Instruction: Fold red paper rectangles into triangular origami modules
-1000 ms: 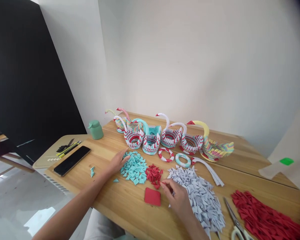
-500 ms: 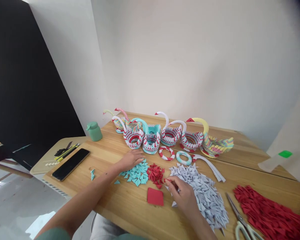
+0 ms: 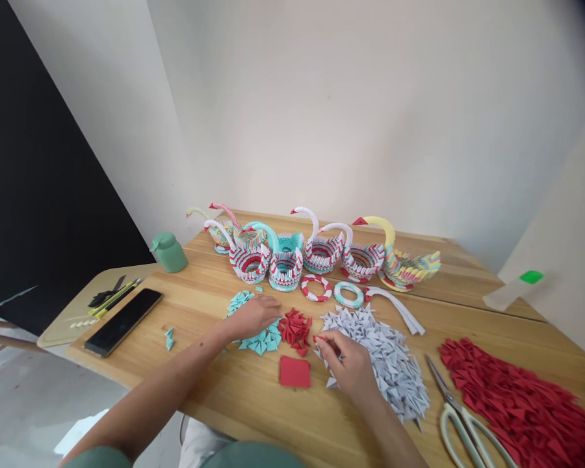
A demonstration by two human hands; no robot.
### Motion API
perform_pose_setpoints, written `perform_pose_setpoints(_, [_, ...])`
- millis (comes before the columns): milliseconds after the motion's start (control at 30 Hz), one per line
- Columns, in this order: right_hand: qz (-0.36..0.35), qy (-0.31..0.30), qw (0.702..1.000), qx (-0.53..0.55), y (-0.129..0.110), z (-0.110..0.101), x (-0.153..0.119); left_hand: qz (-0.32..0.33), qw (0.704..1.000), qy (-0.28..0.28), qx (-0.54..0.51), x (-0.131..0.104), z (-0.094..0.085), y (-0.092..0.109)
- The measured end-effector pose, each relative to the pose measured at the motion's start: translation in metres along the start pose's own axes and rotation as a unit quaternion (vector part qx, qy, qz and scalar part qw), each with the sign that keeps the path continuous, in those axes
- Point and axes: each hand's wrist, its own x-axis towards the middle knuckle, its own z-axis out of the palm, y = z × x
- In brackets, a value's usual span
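Observation:
My left hand [image 3: 256, 315] lies palm down over the teal folded paper pieces [image 3: 259, 340], its fingers spread toward the small red pile [image 3: 295, 328]. Between the thumb and index finger of my right hand [image 3: 346, 361] is a small red paper piece [image 3: 320, 338]. That hand is at the left edge of a large heap of pale grey pieces [image 3: 394, 364]. A stack of red paper squares [image 3: 294, 372] lies below the small red pile. Two paper rings, one red and white [image 3: 304, 288], one teal and white [image 3: 338, 296], lie behind the heaps.
Several folded-paper swans [image 3: 286, 273] stand along the back. Scissors [image 3: 461, 416] and a big red heap [image 3: 521, 403] are at the right. A phone [image 3: 124, 322], green container [image 3: 169, 252] and pens [image 3: 114, 299] are at the left.
The camera view has shifted slightly. My left hand has moved toward me, from the back edge of the teal pile to over its middle. The right hand keeps its pinch beside the grey heap.

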Motion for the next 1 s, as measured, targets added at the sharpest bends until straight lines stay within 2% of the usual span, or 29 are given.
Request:
perform_pose_setpoints(67, [0.018, -0.011, 1.0, 0.023, -0.001, -0.001, 0.0, -0.016, 1.0, 0.008, 0.004, -0.005, -0.005, 0.005])
perform_pose_setpoints(133, [0.044, -0.017, 0.997, 0.063, -0.003, -0.002, -0.001, -0.035, 0.998, 0.045, -0.005, -0.008, -0.013, 0.017])
perform_pose_setpoints(200, [0.076, -0.016, 0.991, 0.112, -0.006, -0.005, 0.0, -0.053, 0.992, 0.104, -0.048, -0.006, -0.02, 0.038])
perform_pose_setpoints(267, [0.104, -0.007, 0.982, 0.159, -0.008, -0.007, 0.0, -0.046, 0.981, 0.128, -0.137, 0.003, -0.022, 0.065])
perform_pose_setpoints(367, [0.126, 0.019, 0.97, 0.205, -0.008, -0.01, 0.001, -0.04, 0.96, 0.123, -0.247, 0.02, -0.014, 0.1])
perform_pose_setpoints(467, [0.123, 0.025, 0.968, 0.217, -0.005, -0.01, 0.001, -0.091, 0.943, 0.11, -0.302, 0.034, -0.004, 0.12])
perform_pose_setpoints(567, [0.115, 0.023, 0.969, 0.216, -0.002, -0.01, 0.0, -0.141, 0.916, 0.112, -0.36, 0.039, -0.001, 0.126])
perform_pose_setpoints(700, [0.108, 0.034, 0.973, 0.201, -0.003, -0.01, 0.0, -0.163, 0.881, 0.131, -0.424, 0.037, -0.004, 0.126])
perform_pose_setpoints(767, [0.095, 0.039, 0.979, 0.177, -0.004, -0.01, 0.0, -0.16, 0.884, 0.141, -0.416, 0.036, -0.005, 0.124])
perform_pose_setpoints(900, [0.069, 0.043, 0.987, 0.136, -0.007, -0.01, 0.0, -0.13, 0.91, 0.158, -0.36, 0.034, 0.001, 0.119])
perform_pose_setpoints(1000, [0.069, 0.041, 0.989, 0.121, -0.007, -0.009, 0.001, -0.13, 0.905, 0.158, -0.374, 0.032, 0.007, 0.115])
